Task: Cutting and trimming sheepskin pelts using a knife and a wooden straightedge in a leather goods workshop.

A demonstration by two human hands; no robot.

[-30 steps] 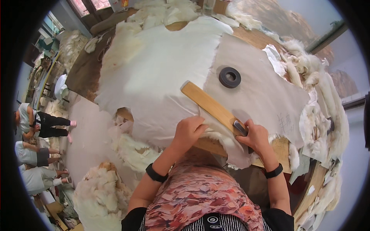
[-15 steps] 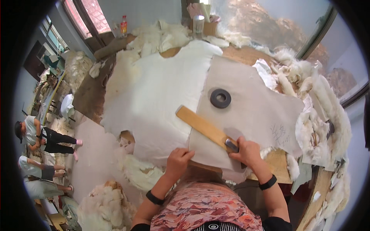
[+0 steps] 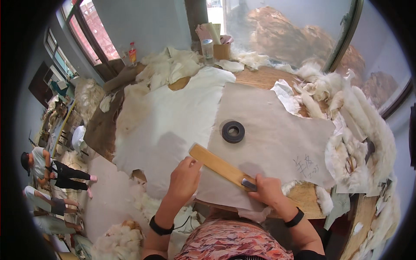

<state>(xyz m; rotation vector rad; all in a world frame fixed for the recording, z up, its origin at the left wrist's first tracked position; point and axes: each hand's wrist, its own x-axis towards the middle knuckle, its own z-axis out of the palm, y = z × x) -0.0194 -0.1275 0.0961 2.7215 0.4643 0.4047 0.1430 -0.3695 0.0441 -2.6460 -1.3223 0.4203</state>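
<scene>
A flat wooden slat (image 3: pixel 221 167) lies aslant over a pale beige hide (image 3: pixel 277 125). My right hand (image 3: pixel 268 190) is closed around the slat's near right end, by a short metal piece (image 3: pixel 249 184). What that metal piece is, I cannot tell. My left hand (image 3: pixel 185 177) is beside the slat's far left end, fingers curled in and their tips partly hidden. Left of the beige hide spreads a whiter hide (image 3: pixel 173 108). A thick black ring (image 3: pixel 233 131) rests on the beige hide, beyond the slat.
Fluffy white fleece scraps (image 3: pixel 355 112) line the table's right side. At the back stand a clear jar (image 3: pixel 207 50) and a bottle with a red cap (image 3: pixel 132 54). A fleece heap (image 3: pixel 119 240) sits at lower left. Other people (image 3: pixel 56 169) are at far left.
My left hand has left the hide's near edge and moved forward to the slat's far end. My right hand still grips the slat. The whole view has shifted somewhat.
</scene>
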